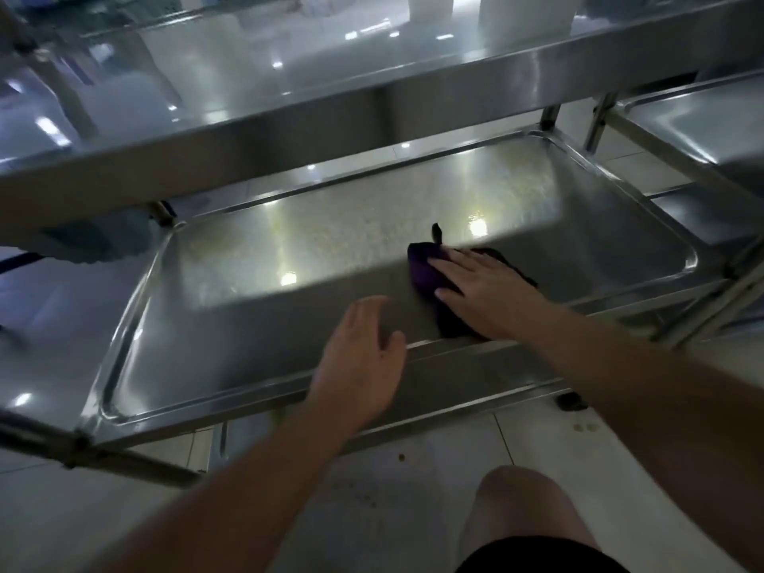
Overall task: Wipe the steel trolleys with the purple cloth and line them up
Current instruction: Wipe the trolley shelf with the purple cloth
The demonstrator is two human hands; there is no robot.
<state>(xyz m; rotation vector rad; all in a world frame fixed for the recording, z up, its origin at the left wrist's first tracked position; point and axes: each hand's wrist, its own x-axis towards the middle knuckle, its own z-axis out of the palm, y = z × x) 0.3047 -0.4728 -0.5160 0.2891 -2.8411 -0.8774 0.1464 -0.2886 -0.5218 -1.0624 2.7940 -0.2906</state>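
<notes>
A steel trolley fills the view, seen from low down. Its middle shelf (231,308) is a shallow steel tray with a raised rim. The purple cloth (426,270) lies bunched on the right part of that shelf, near the front rim. My right hand (488,293) presses flat on the cloth, fingers spread and pointing left. My left hand (359,357) hovers over the shelf's front rim just left of the cloth, fingers apart and holding nothing. The trolley's top shelf (289,130) hangs above and shades the back of the middle shelf.
A second steel trolley (698,117) stands close on the right, its shelves beside this one. A lower shelf (475,378) shows under the front rim. White tiled floor (413,490) with small brown spots lies below. My bare knee (521,510) is at the bottom.
</notes>
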